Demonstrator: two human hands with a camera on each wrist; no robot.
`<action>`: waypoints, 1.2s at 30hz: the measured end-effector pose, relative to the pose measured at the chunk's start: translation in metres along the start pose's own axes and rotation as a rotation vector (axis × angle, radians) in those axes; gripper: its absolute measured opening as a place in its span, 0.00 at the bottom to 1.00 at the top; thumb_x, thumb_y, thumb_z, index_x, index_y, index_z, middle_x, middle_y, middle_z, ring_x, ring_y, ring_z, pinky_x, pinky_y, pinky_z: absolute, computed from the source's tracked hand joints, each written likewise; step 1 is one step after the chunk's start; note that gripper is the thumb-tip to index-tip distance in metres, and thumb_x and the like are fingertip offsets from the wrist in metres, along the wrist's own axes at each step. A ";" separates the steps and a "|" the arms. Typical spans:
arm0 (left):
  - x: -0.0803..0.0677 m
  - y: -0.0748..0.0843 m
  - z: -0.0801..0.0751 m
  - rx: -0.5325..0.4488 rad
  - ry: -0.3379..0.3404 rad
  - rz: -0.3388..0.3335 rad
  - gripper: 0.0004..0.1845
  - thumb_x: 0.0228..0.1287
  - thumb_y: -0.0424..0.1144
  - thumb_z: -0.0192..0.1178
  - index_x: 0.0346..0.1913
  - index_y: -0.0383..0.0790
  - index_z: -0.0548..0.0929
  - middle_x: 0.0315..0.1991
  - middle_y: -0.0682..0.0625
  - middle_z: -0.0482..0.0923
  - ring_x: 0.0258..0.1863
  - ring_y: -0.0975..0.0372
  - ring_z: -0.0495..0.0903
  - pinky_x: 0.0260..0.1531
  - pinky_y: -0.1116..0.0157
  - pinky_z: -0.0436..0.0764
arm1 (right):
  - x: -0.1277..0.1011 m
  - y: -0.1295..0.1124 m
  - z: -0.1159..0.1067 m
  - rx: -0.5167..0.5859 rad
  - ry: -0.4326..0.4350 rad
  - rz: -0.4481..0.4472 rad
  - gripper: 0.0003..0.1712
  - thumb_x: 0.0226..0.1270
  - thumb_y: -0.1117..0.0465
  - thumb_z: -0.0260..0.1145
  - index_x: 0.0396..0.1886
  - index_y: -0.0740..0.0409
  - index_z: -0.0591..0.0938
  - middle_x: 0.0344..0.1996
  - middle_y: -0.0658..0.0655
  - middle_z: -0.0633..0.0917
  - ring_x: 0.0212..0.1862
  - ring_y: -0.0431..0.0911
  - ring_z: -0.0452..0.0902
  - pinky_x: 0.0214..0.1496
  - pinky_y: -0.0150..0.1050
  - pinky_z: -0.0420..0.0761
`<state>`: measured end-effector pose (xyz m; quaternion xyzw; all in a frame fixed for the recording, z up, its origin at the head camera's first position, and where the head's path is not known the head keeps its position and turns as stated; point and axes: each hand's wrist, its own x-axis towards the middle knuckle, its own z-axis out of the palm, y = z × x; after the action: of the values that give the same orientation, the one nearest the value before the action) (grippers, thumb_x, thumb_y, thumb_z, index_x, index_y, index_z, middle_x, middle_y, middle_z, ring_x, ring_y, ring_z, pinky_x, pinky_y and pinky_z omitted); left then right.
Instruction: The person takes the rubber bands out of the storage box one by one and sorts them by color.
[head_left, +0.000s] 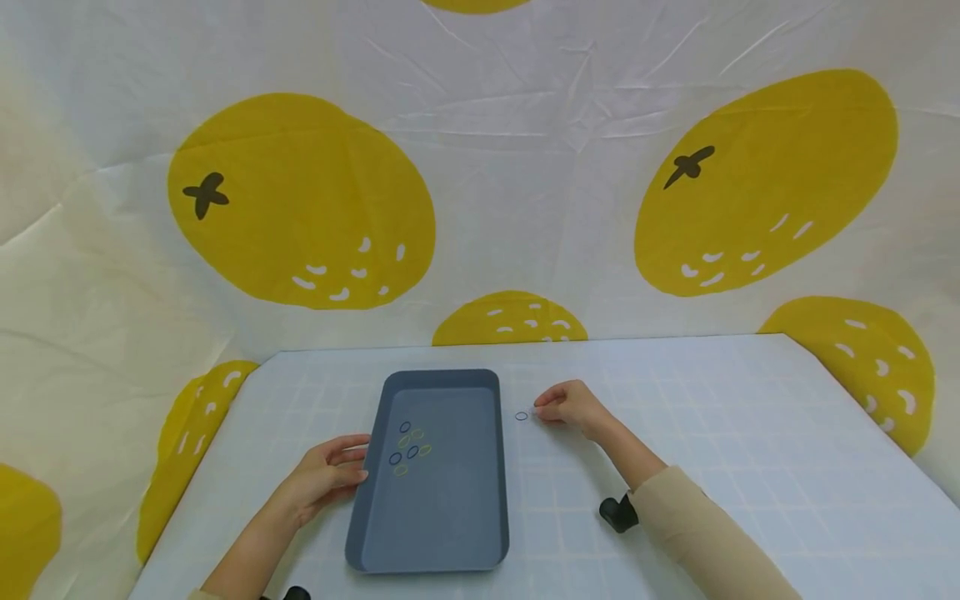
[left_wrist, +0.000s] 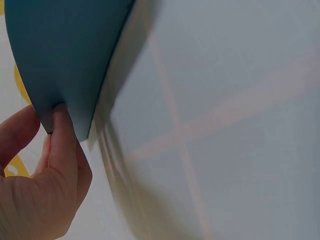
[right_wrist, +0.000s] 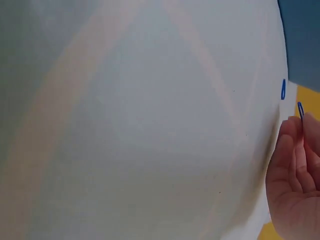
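Nearest the head camera, a dark blue-grey tray (head_left: 450, 517) lies lengthwise on the pale checked table (head_left: 712, 433), with the left hand (head_left: 322, 479) at its left rim about halfway along. That hand's fingers lie close together and nearly straight, their tips touching the rim; in the left wrist view the thumb and fingers (left_wrist: 62, 135) press against the tray's (left_wrist: 60, 50) edge from outside, not curled round it. Inside the tray, in its left half and toward the far end, a small cluster of thin rings (head_left: 410, 448) rests on the floor, some dark blue and some yellow-green, lying close to one another. On the other side, the right hand (head_left: 570, 406) rests on the table just beside the tray's right rim near the far end, its fingers bunched and curled, the tips drawn together in a pinch. The right wrist view shows a blue ring (right_wrist: 300, 109) held at the fingertips of that hand (right_wrist: 295, 180), though it is too small to tell more. A second blue ring (head_left: 522, 416) lies flat on the table between the fingertips and the tray, apart from both; it also shows in the right wrist view (right_wrist: 283, 89). A beige sleeve (head_left: 697, 533) covers the right forearm. Behind the table hangs a white cloth printed with large yellow fruits (head_left: 300, 200).
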<state>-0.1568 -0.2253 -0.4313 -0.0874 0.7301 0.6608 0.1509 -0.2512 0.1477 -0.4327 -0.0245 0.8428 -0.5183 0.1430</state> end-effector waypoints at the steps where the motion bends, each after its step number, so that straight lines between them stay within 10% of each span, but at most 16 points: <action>1: 0.000 0.000 0.000 0.000 0.001 0.000 0.35 0.51 0.17 0.60 0.64 0.23 0.61 0.56 0.29 0.69 0.44 0.57 0.78 0.38 0.61 0.80 | 0.001 0.001 0.000 -0.006 0.010 0.013 0.07 0.57 0.69 0.67 0.35 0.69 0.83 0.27 0.55 0.84 0.28 0.43 0.77 0.36 0.36 0.79; 23: -0.004 0.002 0.001 -0.011 -0.023 0.021 0.34 0.51 0.17 0.58 0.64 0.21 0.61 0.55 0.29 0.69 0.44 0.57 0.77 0.38 0.64 0.80 | 0.007 -0.002 -0.002 -0.251 0.050 0.040 0.05 0.56 0.65 0.69 0.31 0.63 0.84 0.27 0.54 0.81 0.30 0.45 0.73 0.33 0.34 0.75; 36: -0.004 0.002 0.001 -0.010 -0.021 0.019 0.34 0.52 0.17 0.58 0.64 0.21 0.60 0.55 0.30 0.69 0.44 0.59 0.78 0.38 0.63 0.80 | 0.010 -0.022 -0.011 -0.169 0.013 0.064 0.08 0.59 0.63 0.68 0.37 0.62 0.83 0.28 0.55 0.80 0.31 0.47 0.73 0.32 0.35 0.74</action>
<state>-0.1533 -0.2242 -0.4284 -0.0743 0.7259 0.6666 0.1521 -0.2662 0.1448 -0.4105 -0.0063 0.8849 -0.4404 0.1515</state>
